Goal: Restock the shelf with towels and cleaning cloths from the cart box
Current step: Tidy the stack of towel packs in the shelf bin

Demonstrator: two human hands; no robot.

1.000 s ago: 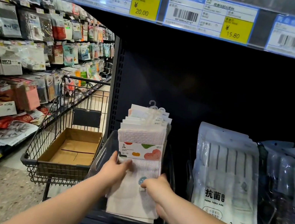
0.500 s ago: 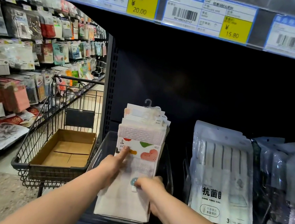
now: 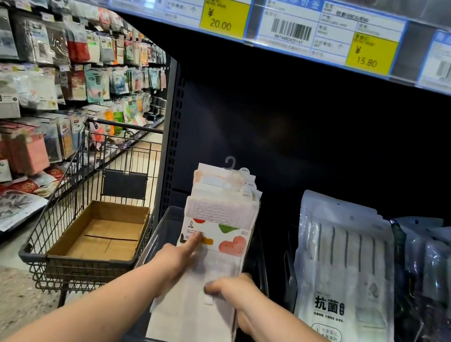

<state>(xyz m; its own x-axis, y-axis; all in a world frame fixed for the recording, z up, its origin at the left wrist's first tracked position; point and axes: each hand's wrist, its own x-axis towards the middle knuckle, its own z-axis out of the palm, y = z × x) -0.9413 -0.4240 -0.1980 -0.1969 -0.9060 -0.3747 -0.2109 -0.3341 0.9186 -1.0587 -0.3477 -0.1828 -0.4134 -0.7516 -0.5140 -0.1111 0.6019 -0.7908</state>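
Observation:
A stack of white cleaning cloths (image 3: 220, 214) with colourful paper bands and small hooks stands upright in a dark shelf bin (image 3: 259, 254). My left hand (image 3: 177, 255) lies on the front cloth, index finger stretched up onto its band. My right hand (image 3: 231, 291) grips the front cloth's lower part from the right, fingers curled over it. The cardboard cart box (image 3: 106, 233) sits in the black wire cart (image 3: 63, 203) to the left, its inside bare.
Bagged towel packs (image 3: 346, 277) with printed text stand in the bin to the right, with darker packs (image 3: 436, 295) beyond. A price-tag rail (image 3: 273, 17) runs overhead. Shelves of packaged goods (image 3: 36, 97) line the aisle on the left.
My left index finger has slid up from the cloth's lower part onto the printed band. The right hand stays on the front cloth. The view has shifted slightly.

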